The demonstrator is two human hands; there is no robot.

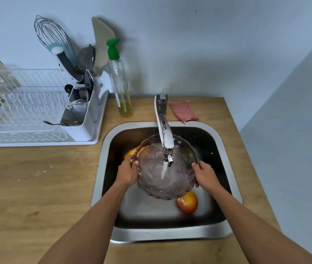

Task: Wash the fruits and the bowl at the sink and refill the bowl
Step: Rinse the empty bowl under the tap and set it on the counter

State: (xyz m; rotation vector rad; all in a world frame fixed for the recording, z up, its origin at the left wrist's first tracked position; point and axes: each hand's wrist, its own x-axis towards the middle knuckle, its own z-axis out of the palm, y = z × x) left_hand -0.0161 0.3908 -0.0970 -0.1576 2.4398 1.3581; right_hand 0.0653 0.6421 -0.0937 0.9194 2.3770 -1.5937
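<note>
Rinsing the bowl [165,168] under the running tap [163,134], gripped at both sides above the sink [102,159]. Furthest left, just beyond the left fingertips and partly hidden behind the bowl's rim: the far orange [130,152], down in the basin. Left hand [127,173] curled round the left rim, closed firmly on it. Between the two sets of fingers, the bowl itself, seemingly tipped a little toward the body, catching the stream near its middle. Right hand [205,174] clamped the same way on the right rim. Below the right fingers and nearer the body, half tucked under the bowl's near edge: the near orange [187,201] on the sink floor. Judging by this, mid-wash, refill not yet begun. For any pick-up to come, right hand closer to the near orange, left closer to the far one; both round, so no long axis to line up with.
</note>
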